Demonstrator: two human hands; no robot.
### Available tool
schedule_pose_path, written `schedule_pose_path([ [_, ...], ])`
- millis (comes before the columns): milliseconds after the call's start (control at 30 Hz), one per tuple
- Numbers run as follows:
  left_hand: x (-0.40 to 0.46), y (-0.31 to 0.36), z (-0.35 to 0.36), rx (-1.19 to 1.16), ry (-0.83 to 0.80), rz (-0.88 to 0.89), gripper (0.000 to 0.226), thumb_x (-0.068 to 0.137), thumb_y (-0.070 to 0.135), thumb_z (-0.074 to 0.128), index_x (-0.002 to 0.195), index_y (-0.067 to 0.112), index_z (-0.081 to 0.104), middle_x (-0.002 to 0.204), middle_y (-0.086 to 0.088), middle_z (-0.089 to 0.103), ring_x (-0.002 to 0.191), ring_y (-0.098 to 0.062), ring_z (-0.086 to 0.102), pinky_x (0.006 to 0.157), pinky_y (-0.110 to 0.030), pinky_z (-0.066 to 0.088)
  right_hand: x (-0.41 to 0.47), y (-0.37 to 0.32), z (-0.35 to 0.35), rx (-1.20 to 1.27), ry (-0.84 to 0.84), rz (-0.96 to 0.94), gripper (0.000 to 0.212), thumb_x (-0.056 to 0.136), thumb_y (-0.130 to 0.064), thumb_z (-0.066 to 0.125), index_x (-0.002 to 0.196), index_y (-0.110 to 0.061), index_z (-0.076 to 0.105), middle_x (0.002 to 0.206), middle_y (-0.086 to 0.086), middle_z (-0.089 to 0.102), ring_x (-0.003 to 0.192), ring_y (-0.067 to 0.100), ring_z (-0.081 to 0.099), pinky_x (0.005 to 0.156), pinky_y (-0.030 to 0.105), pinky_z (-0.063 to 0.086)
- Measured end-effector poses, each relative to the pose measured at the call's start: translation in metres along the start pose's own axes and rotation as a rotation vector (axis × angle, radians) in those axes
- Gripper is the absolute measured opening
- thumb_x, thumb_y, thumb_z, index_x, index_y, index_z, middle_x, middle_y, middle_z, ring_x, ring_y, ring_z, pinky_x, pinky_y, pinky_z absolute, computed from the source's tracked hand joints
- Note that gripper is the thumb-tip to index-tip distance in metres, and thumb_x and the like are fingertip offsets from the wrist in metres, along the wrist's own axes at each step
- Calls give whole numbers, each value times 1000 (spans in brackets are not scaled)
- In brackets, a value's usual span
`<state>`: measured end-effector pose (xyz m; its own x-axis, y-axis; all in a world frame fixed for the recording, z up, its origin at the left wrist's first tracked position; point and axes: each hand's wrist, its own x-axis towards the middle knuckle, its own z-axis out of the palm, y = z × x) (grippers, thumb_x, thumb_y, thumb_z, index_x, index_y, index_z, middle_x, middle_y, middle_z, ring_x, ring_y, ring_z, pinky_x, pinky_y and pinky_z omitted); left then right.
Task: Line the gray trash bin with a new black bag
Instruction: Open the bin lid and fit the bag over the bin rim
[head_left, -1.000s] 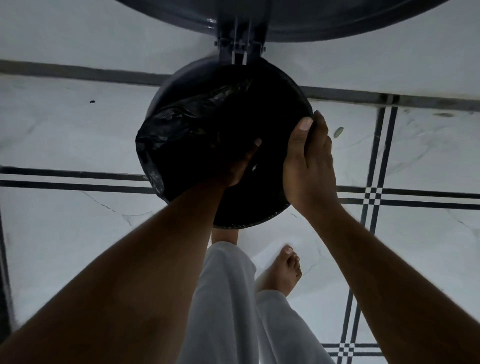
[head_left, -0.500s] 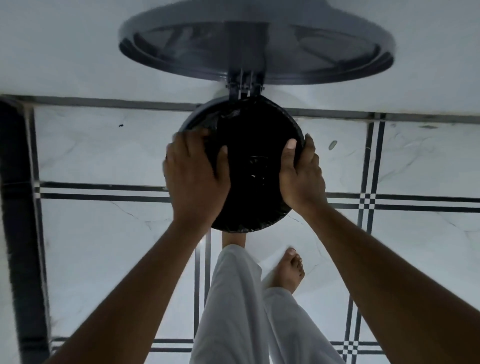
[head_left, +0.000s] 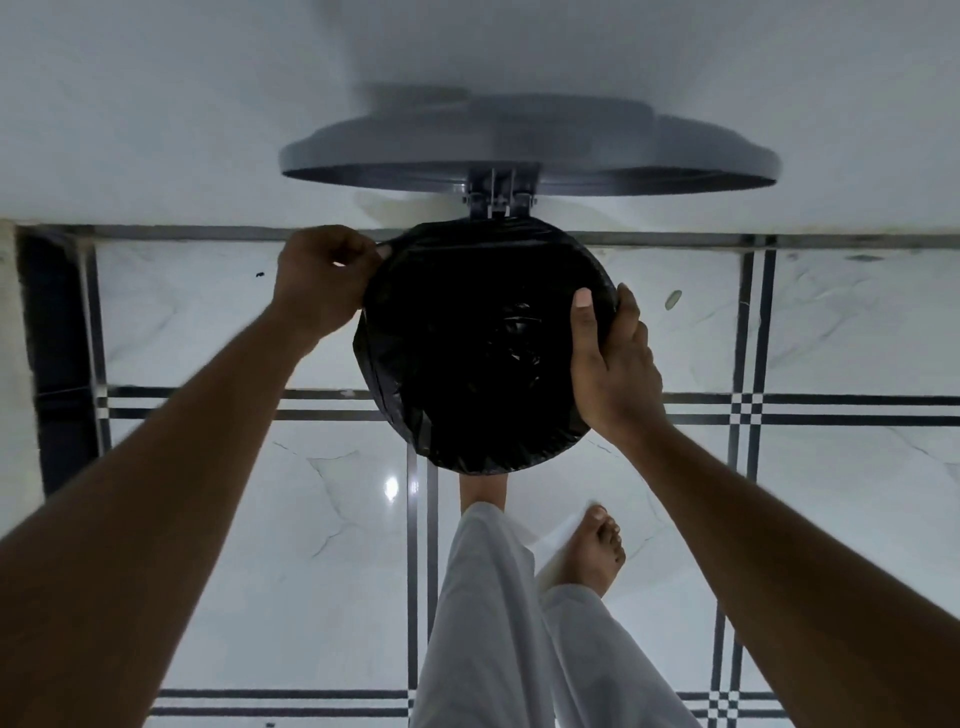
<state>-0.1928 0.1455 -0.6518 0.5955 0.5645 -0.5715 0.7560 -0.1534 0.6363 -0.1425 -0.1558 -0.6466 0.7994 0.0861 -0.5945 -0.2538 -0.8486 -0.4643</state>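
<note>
I look straight down into the round trash bin, whose gray lid (head_left: 530, 156) stands open at the far side on its hinge (head_left: 496, 200). The black bag (head_left: 467, 353) covers the bin's whole mouth and hangs over the rim, so the bin's wall is hidden. My left hand (head_left: 324, 278) pinches the bag's edge at the upper left of the rim. At the right side, my right hand (head_left: 608, 364) grips the rim through the bag, thumb inside the opening.
The bin stands on a white marble floor (head_left: 208, 519) with dark inlaid lines, against a white wall (head_left: 208, 104). My bare feet and white trousers (head_left: 498, 623) are just below the bin. A dark strip (head_left: 57, 364) runs down the left edge.
My left hand has moved from the bin's mouth out to the upper-left rim, drawing the bag's edge over it. The bag now lies stretched over the rim. The camera has pulled back.
</note>
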Motion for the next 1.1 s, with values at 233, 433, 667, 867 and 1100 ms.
schedule_pose_path([
  [233,18,-2,9,-195,-168,-219,24,73,22,68,97,18,66,77,-1,64,67,-15,56,57,-26,49,4,4,3,17,6,6,99,98,-92,16,174,-29,17,168,13,48,146,41,55,121,67,41],
  [433,14,-4,7,-233,-146,-305,14,96,20,83,102,7,81,92,-4,79,62,-6,74,61,-18,61,2,2,-2,187,-54,59,89,106,-83,22,178,-31,13,178,11,34,160,36,40,126,59,32],
  [667,-49,-22,-14,-337,-8,-360,39,96,46,80,116,13,80,112,0,83,96,-15,77,88,-35,56,-10,9,-7,488,119,167,71,115,-63,40,171,-25,19,169,13,31,145,20,43,109,37,35],
  [867,-104,-52,-7,-470,-56,-483,16,102,29,75,108,14,73,108,-4,81,100,-26,76,90,-40,58,-27,26,-3,631,218,396,50,115,-56,46,98,-14,67,97,2,71,100,27,70,96,52,61],
  [1100,-93,-71,9,-669,-86,-610,8,108,17,65,104,15,72,84,3,79,75,-13,73,86,-34,59,-32,37,3,810,139,573,34,109,-48,70,124,-18,73,121,5,79,110,24,75,103,42,64],
])
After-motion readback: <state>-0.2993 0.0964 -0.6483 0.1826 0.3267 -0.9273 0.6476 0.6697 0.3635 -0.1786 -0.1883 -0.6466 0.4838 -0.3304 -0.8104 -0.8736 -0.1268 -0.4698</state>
